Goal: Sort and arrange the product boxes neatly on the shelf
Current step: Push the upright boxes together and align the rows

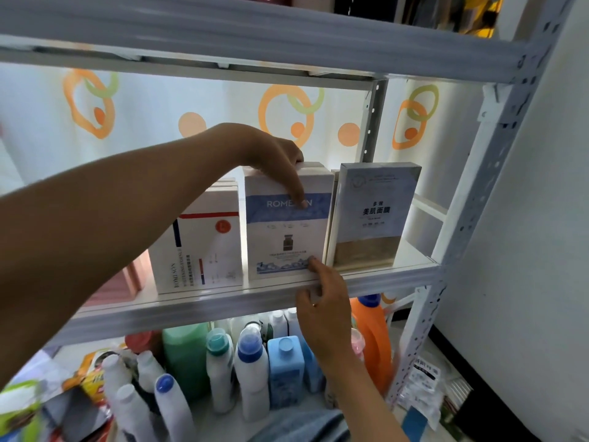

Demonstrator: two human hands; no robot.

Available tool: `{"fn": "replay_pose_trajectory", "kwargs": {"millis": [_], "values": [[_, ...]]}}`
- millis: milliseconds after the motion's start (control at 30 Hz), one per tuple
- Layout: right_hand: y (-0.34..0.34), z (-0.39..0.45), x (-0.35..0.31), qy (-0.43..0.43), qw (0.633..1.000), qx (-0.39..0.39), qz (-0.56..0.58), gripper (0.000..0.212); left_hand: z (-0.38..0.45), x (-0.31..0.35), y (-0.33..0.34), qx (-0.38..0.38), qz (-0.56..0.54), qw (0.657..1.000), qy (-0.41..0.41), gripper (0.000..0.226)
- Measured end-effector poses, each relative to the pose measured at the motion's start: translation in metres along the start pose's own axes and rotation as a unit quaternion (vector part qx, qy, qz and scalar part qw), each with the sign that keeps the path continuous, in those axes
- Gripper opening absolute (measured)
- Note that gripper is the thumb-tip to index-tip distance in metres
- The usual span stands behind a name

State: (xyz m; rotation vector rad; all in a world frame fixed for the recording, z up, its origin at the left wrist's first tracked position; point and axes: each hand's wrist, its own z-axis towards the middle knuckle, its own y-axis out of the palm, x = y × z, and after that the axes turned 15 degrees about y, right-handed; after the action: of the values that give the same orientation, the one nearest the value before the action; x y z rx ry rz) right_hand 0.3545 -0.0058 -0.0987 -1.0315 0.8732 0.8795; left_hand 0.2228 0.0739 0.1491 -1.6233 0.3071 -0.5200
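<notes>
Upright product boxes stand in a row on the white shelf board. The middle box, white with a blue band, has my left hand over its top edge, forefinger down its front. My right hand touches that box's lower right corner from below the shelf edge. To its left stands a white box with a red stripe. On the right stands a grey-blue box with a gold base. More boxes stand behind the front ones, mostly hidden.
A pink box sits at the shelf's left, behind my forearm. Several detergent bottles, among them an orange one, fill the level below. The perforated metal upright and a white wall bound the right side. Another shelf board lies overhead.
</notes>
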Motion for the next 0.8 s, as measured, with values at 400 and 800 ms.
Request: {"fn": "replay_pose_trajectory", "kwargs": {"millis": [400, 800], "values": [[0.003, -0.007, 0.006, 0.001, 1.000, -0.006, 0.012, 0.045, 0.004, -0.001, 0.002, 0.006, 0.009, 1.000, -0.001, 0.061], [-0.001, -0.013, 0.001, -0.013, 1.000, 0.017, 0.001, 0.049, 0.001, 0.006, 0.001, -0.008, 0.008, 1.000, 0.009, 0.062]]}}
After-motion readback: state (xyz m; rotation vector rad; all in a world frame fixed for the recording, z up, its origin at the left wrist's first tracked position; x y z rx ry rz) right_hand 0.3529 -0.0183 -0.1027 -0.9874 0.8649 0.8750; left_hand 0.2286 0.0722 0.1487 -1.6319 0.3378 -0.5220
